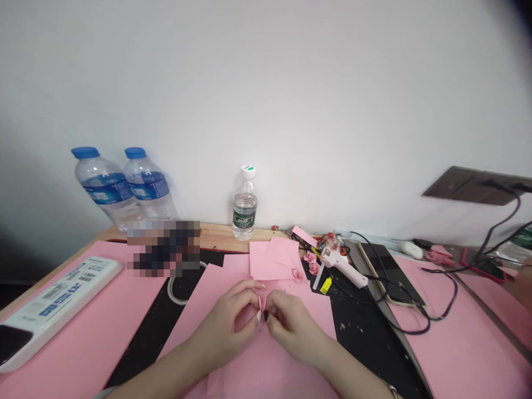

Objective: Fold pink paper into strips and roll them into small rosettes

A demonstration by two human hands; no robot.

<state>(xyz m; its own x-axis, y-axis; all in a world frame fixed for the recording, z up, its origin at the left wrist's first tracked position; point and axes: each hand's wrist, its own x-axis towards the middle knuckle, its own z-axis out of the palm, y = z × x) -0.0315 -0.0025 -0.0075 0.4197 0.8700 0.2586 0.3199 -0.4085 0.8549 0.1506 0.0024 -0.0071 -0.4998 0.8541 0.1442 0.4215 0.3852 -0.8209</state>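
Between my two hands, just above the pink sheets (266, 360), is a small folded piece of pink paper (262, 302). My left hand (236, 313) pinches its left side with thumb and forefinger, while my right hand (293, 321) pinches the right side. The fingers hide most of the fold. Square pink paper pieces (272, 259) lie just beyond the hands, and small pink paper roses (312, 265) sit at their right edge. Farther right rests a white hot glue gun (343, 269) with its cord.
Two large blue-capped bottles (149, 188) and a small water bottle (245, 208) stand along the wall. A phone (390, 274) and black cables (415, 330) lie right. On the left, a long white box (62, 310) rests on pink paper; a tape roll (171, 291) is nearby.
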